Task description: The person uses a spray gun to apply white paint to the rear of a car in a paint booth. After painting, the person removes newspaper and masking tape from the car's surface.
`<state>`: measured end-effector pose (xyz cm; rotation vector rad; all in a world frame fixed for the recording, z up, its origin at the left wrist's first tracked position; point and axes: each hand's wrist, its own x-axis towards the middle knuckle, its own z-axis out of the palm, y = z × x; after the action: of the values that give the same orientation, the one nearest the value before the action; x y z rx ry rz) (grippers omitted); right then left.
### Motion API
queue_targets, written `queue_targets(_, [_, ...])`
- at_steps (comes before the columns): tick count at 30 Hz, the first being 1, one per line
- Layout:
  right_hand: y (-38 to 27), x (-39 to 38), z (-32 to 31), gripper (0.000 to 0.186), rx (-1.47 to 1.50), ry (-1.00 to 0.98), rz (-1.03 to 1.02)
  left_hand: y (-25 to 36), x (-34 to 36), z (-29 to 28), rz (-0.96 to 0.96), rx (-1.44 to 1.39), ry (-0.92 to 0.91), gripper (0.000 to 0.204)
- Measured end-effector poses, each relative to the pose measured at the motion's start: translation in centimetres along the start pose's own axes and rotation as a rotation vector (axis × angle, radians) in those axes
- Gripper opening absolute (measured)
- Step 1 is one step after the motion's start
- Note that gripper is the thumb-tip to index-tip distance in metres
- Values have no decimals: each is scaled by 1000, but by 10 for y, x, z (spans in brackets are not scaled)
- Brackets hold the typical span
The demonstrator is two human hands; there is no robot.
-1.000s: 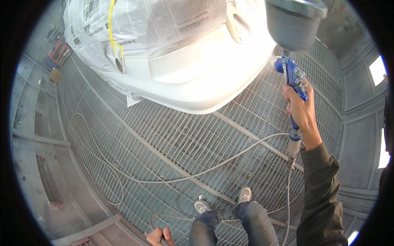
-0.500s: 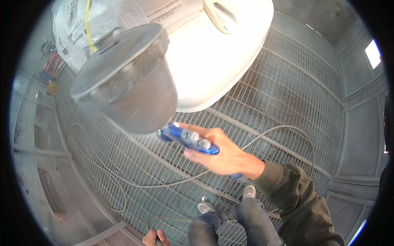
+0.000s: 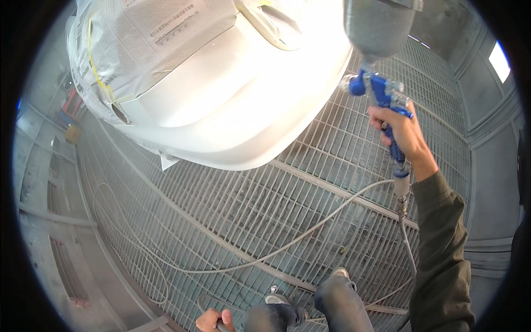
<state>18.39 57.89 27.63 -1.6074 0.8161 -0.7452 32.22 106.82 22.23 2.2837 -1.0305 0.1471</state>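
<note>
My right hand (image 3: 402, 128) is wrapped round the grip of a blue spray gun (image 3: 378, 88). A grey paint cup (image 3: 378, 27) sits on top of the gun, cut off by the upper edge of view. The gun's nozzle points left, toward the side of a white car bumper (image 3: 221, 127), apart from it. Newspaper masking (image 3: 160, 47) covers the part above the bumper, with yellow tape (image 3: 94, 61) along it. At the lower edge, my left hand (image 3: 214, 320) is closed round a grey air hose (image 3: 207, 301).
The hose (image 3: 287, 250) runs in loops over the grated metal floor (image 3: 232, 205) and up to the gun's grip. Grey booth walls (image 3: 495, 166) stand on both sides. At the far left are a small brown box (image 3: 72, 134) and a red and blue object (image 3: 67, 108).
My right hand has swung the spray gun from the middle to the upper right, turning it more upright. More of the bumper now shows. My left hand still grips the hose.
</note>
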Motion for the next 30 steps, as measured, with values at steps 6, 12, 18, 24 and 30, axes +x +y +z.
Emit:
queue_targets(6, [25, -6, -6, 33, -181, 226, -94, -18, -11, 25, 59, 1, 66, 43])
queue_targets(12, [28, -66, 88, 67, -56, -141, -69, -35, -23, 29, 61, 10, 79, 48])
queue_targets(18, [49, -99, 177, 65, 120, -567, -327, -41, -27, 51, 44, -52, 149, 43])
queue_targets(24, [114, -81, 146, 58, 215, -449, -310, -59, -37, 79, 108, 93, 82, 44])
queue_targets(30, [162, -47, 43, 56, 225, -98, 31, -56, -37, 114, 198, 138, 40, 41])
